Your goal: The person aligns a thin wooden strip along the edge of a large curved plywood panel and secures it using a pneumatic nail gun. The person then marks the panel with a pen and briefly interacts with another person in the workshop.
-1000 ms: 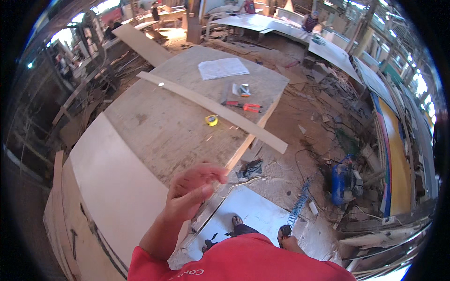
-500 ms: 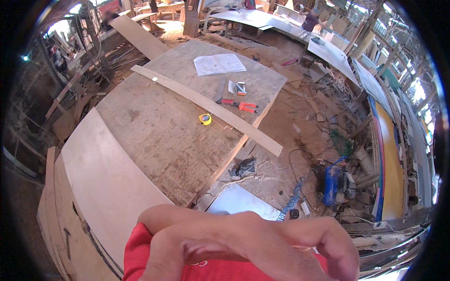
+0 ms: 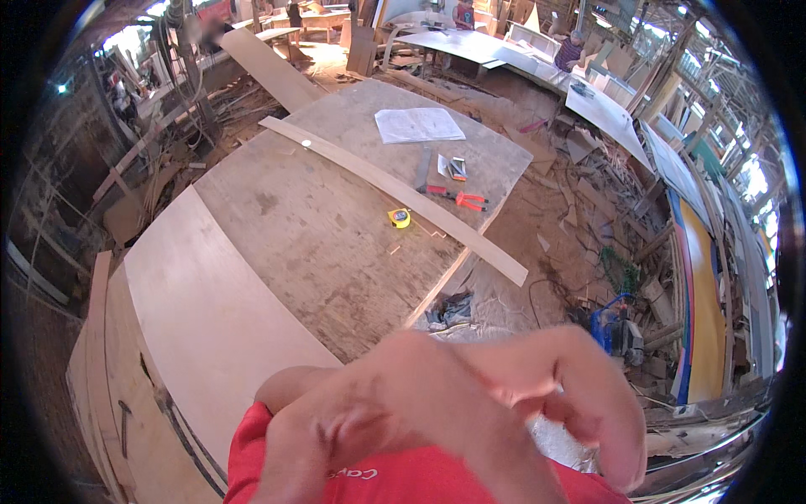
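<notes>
Hands point(image 3: 437, 386): loomed close at the lower edge, blurred and bent into arches; whether one or both made up this shape could not be told.
Fingers point(image 3: 588, 370): curled downward on the right; whether they were spread, pressed together or pinching something could not be made out.
Left arm point(image 3: 287, 388): came out of a red sleeve point(image 3: 246, 445) at lower left and turned inward before the shirt point(image 3: 403, 485).
Pale sheet point(image 3: 210, 277): lay along the left part of the bench point(image 3: 311, 244), just beyond the left arm.
Tape measure point(image 3: 399, 218): sat near the wood strip point(image 3: 395, 189), well apart from the hands.
Pliers point(image 3: 471, 201): lay beyond the strip.
</notes>
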Motion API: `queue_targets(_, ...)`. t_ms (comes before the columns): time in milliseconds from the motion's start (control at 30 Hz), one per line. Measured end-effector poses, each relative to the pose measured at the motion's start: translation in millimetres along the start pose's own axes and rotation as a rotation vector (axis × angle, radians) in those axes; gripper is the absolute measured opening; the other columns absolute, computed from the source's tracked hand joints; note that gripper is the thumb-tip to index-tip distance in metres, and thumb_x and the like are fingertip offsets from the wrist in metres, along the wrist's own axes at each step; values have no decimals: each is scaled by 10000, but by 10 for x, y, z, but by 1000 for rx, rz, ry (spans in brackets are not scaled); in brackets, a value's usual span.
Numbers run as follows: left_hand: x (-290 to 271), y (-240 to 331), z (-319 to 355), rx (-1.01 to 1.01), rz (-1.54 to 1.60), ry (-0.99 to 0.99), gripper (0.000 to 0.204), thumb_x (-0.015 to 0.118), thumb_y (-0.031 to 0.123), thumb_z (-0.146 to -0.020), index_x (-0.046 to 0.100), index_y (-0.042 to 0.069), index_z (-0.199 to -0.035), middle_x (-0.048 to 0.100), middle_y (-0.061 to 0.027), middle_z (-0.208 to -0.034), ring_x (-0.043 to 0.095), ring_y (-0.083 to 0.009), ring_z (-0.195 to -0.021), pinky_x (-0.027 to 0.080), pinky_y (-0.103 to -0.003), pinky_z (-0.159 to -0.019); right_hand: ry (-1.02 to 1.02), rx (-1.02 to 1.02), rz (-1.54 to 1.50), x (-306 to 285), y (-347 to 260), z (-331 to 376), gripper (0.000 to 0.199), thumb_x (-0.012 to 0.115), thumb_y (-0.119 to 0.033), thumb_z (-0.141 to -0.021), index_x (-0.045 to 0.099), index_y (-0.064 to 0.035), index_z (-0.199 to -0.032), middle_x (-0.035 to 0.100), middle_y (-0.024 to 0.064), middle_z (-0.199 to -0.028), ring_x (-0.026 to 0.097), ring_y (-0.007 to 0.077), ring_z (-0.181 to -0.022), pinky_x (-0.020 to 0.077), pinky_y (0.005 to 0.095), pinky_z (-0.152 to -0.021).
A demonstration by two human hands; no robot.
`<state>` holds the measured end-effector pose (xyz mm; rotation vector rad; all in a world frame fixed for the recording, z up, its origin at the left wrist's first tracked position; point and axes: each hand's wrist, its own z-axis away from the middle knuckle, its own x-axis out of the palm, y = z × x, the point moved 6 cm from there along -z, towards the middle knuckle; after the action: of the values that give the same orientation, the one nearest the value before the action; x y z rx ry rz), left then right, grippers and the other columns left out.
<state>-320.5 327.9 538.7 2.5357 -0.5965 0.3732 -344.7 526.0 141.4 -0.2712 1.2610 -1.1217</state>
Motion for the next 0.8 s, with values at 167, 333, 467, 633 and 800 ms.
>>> queue_targets(167, 174, 27, 99, 24, -12, -12, 805, 519, 643, -942, 582, -66, -1318, 588, -304, -1254, 501, -364, -1257, 361, -473, -1085, 144, 196, 56, -405, 960, 334, 518, 808, -450, -760, 740, 29, -945, 733, 184, -871, 707, 301, -759, 541, 456, -623)
queue_targets(333, 144, 7, 128, 73, 21, -16, 783, 526, 626, -955, 573, -60, -1330, 591, -310, -1259, 486, -372, -1283, 349, -482, -1107, 254, 393, 60, -705, 1773, 749, 507, 812, -441, -759, 740, 28, -939, 731, 180, -863, 704, 295, -746, 537, 455, -611)
queue_targets(467, 227, -26, 167, 61, -14, -16, 766, 532, 612, -966, 565, -56, -1340, 593, -315, -1262, 475, -378, -1304, 338, -490, -1124, 245, 409, 39, -630, 1863, 781, 499, 816, -433, -758, 740, 27, -934, 730, 178, -858, 702, 290, -736, 533, 454, -601)
queue_targets(633, 277, 12, 200, 68, -35, -8, 745, 539, 595, -978, 556, -50, -1352, 596, -322, -1267, 460, -386, -1331, 326, -499, -1145, 202, 337, 21, -498, 1520, 591, 488, 820, -423, -757, 740, 26, -928, 729, 175, -850, 699, 283, -723, 528, 452, -589)
queue_targets(800, 245, 52, 216, 103, -93, -28, 725, 545, 580, -989, 556, -47, -1353, 594, -329, -1274, 443, -394, -1357, 321, -512, -1160, 143, 235, -9, -297, 1011, 388, 477, 824, -414, -755, 740, 25, -922, 728, 172, -843, 696, 277, -710, 523, 451, -577)
